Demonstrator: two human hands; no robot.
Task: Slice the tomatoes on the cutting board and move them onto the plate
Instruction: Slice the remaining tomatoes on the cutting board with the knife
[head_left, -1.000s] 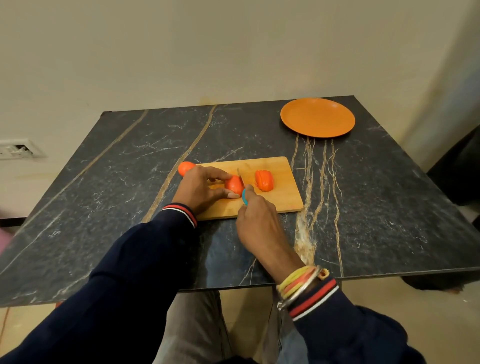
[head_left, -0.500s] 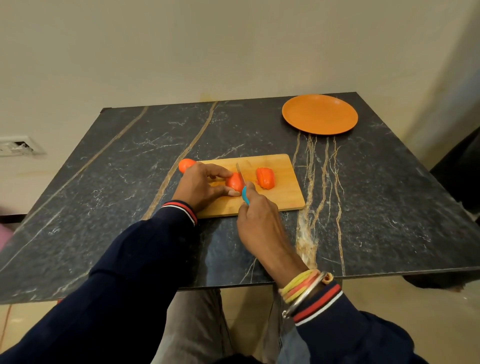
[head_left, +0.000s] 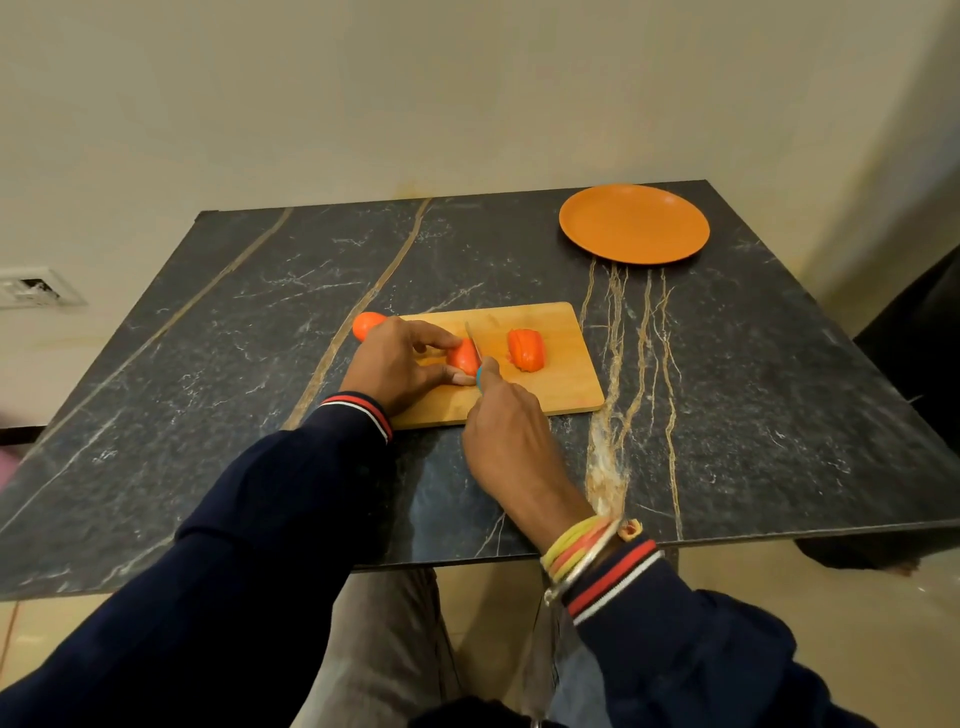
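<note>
A wooden cutting board (head_left: 558, 387) lies in the middle of the dark marble table. My left hand (head_left: 400, 364) pins a tomato piece (head_left: 464, 357) on the board between thumb and fingers. My right hand (head_left: 506, 431) grips a knife (head_left: 474, 343) with a blue handle, its blade pressed against the right side of that piece. A cluster of cut tomato slices (head_left: 527, 349) rests to the right on the board. A whole tomato (head_left: 367, 323) lies at the board's far left corner, partly behind my left hand. The orange plate (head_left: 634, 223) at the far right holds nothing.
The marble table (head_left: 208, 395) has its near edge just below my wrists and its far edge against a beige wall. A wall socket (head_left: 31, 288) is at the left. A dark object (head_left: 919, 332) stands beyond the table's right edge.
Both hands stay on the tomato piece and the knife. The blade has shifted slightly along the piece. The view has tilted a little, so the table sits higher in frame.
</note>
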